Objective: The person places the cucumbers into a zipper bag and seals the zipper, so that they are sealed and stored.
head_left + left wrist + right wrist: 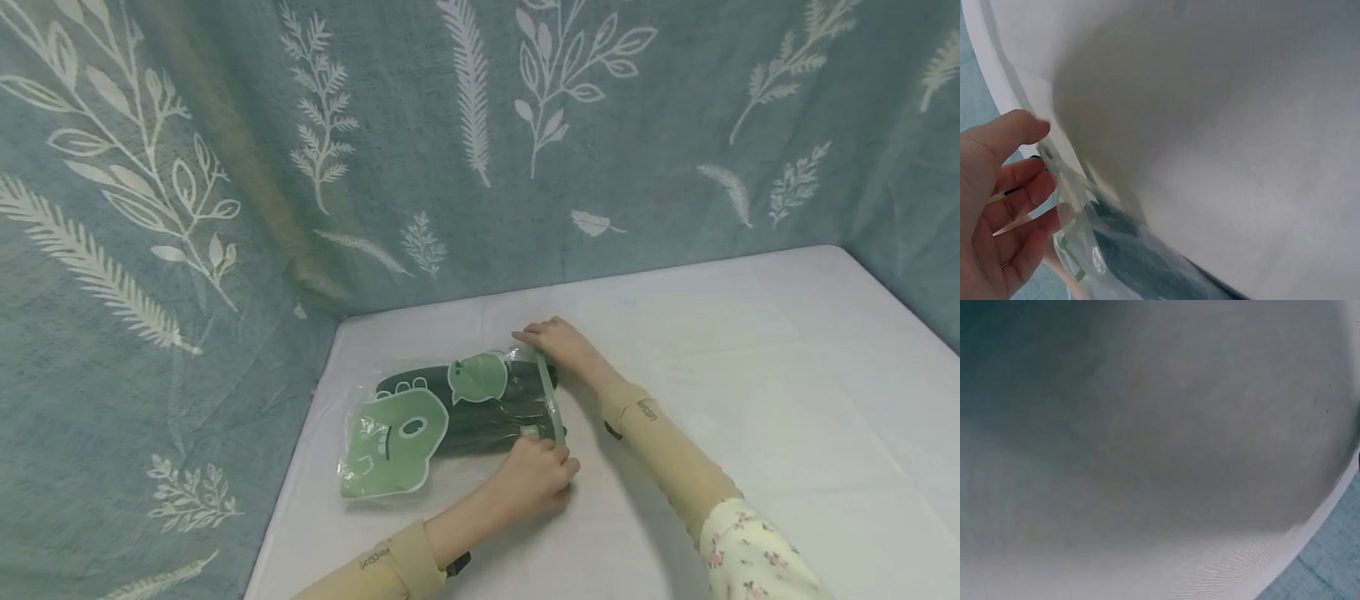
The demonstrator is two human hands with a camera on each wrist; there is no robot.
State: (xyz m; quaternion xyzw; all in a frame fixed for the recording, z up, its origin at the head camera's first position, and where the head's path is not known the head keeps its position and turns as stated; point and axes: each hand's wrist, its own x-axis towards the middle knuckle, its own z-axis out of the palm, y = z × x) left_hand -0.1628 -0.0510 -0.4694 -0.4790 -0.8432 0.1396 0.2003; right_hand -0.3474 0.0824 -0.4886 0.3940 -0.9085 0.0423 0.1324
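A clear plastic zip bag point(480, 467) lies flat on the white table, printed with a green cartoon dinosaur and a speech bubble. Something dark green, folded or rolled, shows inside; its kind is unclear. A pale green strip point(550, 392) runs along the bag's right-hand opening edge. My left hand point(532, 475) pinches the near corner of that edge; the left wrist view shows the film between its thumb and fingers. At the strip's far end, my right hand point(562, 343) grips the other corner, its thumb mostly hidden. The right wrist view shows neither the right hand's grip nor the bag.
A white cloth covers the table point(750, 400). Blue-green curtains point(420, 167) with white leaf prints hang behind it and along its left side. Both forearms wear beige sleeve covers point(667, 450), with dark bands at the wrists.
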